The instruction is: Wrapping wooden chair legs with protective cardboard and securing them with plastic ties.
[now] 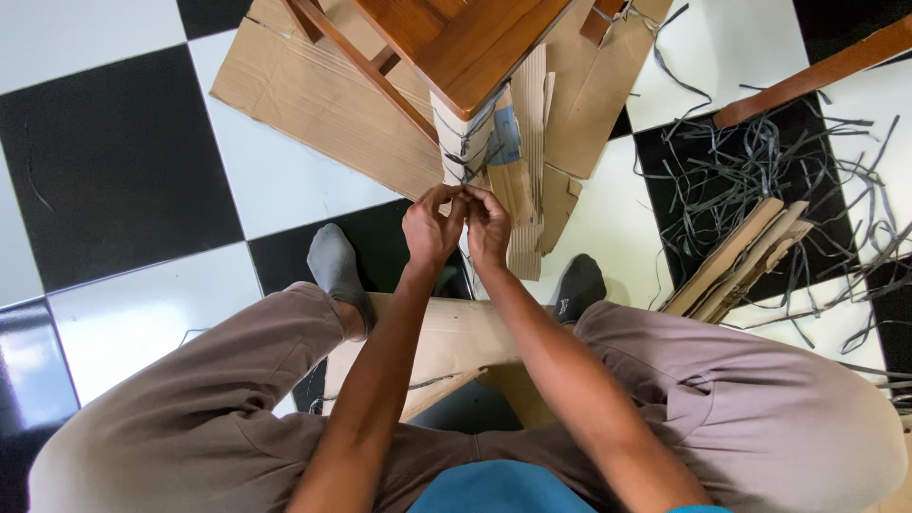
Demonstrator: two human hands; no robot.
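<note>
My left hand (430, 228) and my right hand (488, 224) meet fingertip to fingertip at the lower end of a chair leg wrapped in cardboard (472, 142). Both hands pinch a thin grey strap (465, 161) that runs around the wrapping. The leg belongs to a brown wooden chair (465, 38) standing just ahead of me. I sit with my knees apart and a folded cardboard piece (456, 347) lies between my legs.
Flat cardboard sheets (323, 95) lie under the chair on a black and white tiled floor (114, 161). A tangle of cut grey straps (760, 171) and a stack of cardboard strips (736, 261) lie at the right. A wooden slat (817, 71) crosses the upper right.
</note>
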